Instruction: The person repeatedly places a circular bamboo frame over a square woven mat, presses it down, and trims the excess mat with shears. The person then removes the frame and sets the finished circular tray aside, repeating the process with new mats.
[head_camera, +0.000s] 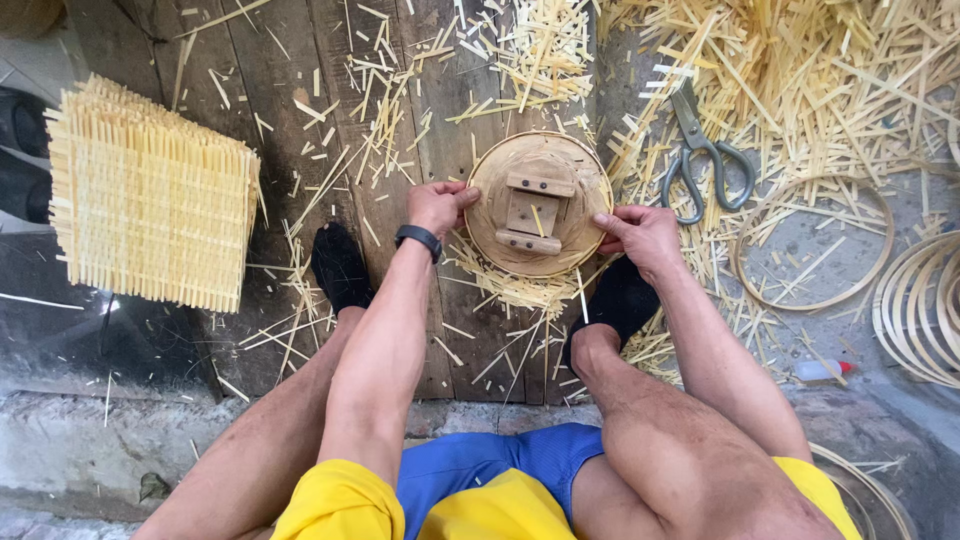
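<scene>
— Where the floor planks (300, 80) lie strewn with bamboo slivers, what's there?
— One square woven stack (150, 195), one round wooden mould (538, 205) with three blocks on top, one pair of scissors (705, 160).
— And the hands?
— Left hand (438, 205) and right hand (640, 232) grip the mould's opposite edges, fingers curled, between the feet.

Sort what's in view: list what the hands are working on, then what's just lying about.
In hand:
left hand and right hand grip the round wooden mould
woven bamboo strips beneath it

Lying about:
scissors
stack of woven mats
bamboo hoops
small bottle
</scene>
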